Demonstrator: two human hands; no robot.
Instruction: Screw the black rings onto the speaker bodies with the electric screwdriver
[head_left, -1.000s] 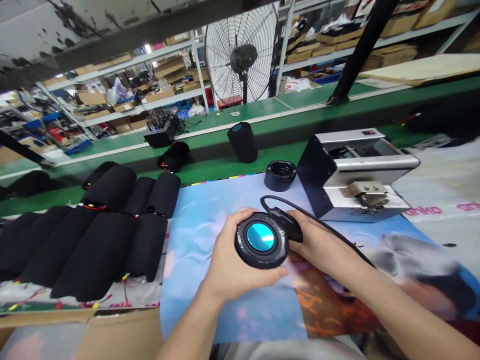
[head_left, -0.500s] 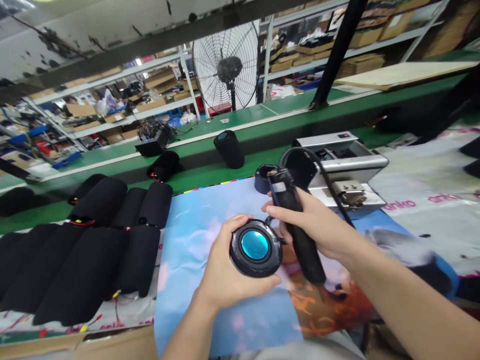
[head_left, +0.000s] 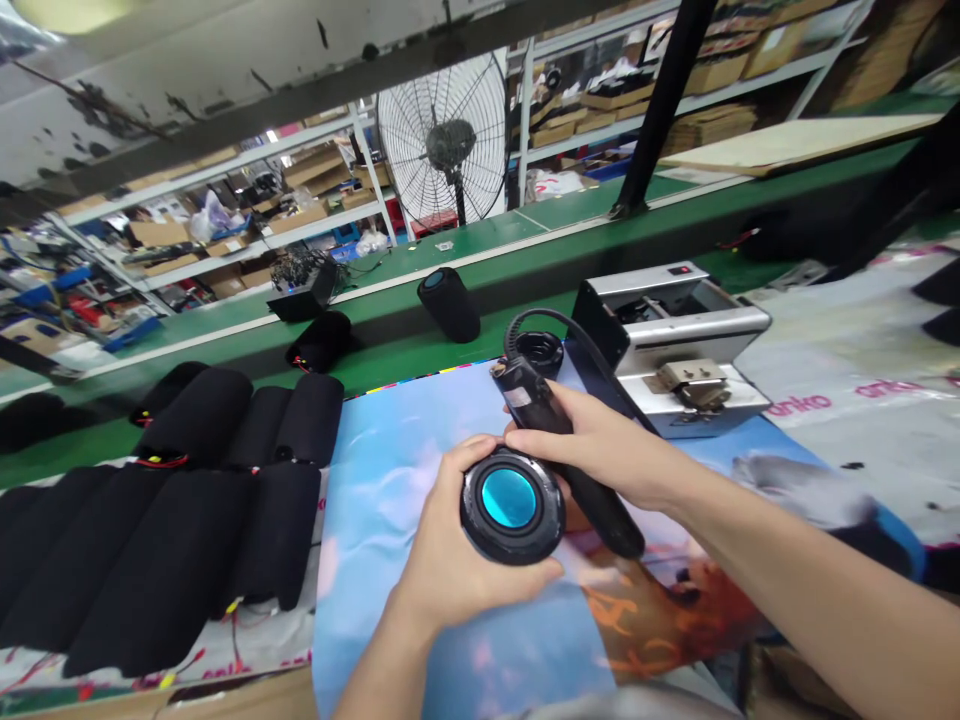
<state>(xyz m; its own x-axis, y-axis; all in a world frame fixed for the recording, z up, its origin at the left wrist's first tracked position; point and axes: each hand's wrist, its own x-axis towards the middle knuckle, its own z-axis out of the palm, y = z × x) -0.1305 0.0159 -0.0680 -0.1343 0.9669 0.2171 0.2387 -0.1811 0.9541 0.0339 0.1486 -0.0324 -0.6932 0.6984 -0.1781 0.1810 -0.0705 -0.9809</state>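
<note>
My left hand (head_left: 450, 550) is wrapped round a black cylindrical speaker (head_left: 512, 505), its round end with a teal disc facing me. My right hand (head_left: 611, 450) grips a black corded hand tool (head_left: 559, 440), held slanted just right of the speaker, its tip hidden behind the speaker's rim. The tool's black cable (head_left: 555, 325) loops up and back toward a metal machine. Both hands are over a printed blue mat (head_left: 390, 470).
A silver metal machine (head_left: 675, 340) stands behind my right hand, a black ring part (head_left: 540, 350) beside it. Several black fabric sleeves (head_left: 172, 500) lie at left. One upright speaker (head_left: 448, 303) stands on the green conveyor (head_left: 420, 340). A fan and shelves are behind.
My right hand lifted the corded tool from beside the speaker, raised it upright, then lowered it slantwise against the speaker's right side. The left hand kept hold of the speaker.
</note>
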